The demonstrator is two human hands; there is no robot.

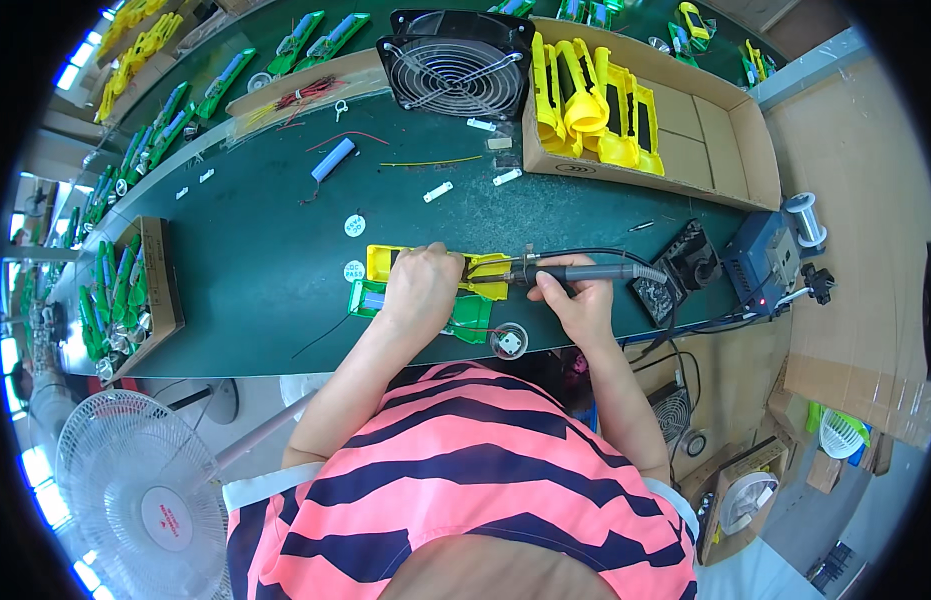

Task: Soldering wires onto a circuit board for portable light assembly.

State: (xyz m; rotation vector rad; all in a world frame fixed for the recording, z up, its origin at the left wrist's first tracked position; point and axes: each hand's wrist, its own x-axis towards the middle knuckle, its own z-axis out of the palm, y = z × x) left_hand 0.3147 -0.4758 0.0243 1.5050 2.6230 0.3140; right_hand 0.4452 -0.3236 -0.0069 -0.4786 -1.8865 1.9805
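Note:
My right hand (577,300) grips a soldering iron (595,271) like a pen, its tip pointing left over a yellow plastic housing (385,262). With fingers curled down, my left hand (425,285) holds that housing and hides its middle and most of the fingertips' contact. Directly in front of it lies a green housing half (472,318) with a blue battery cell (373,302), partly under my left wrist. A round clear-and-silver lamp reflector (508,341) sits by its right end, near the table edge. Wires run between these parts.
A black fan (455,75) stands at the back, beside a cardboard box (700,150) of yellow housings. Right are a black iron stand (675,275), a blue soldering station (765,262) and a solder spool (805,222). A box (160,280) of green assemblies is left; a loose battery (333,160) lies behind.

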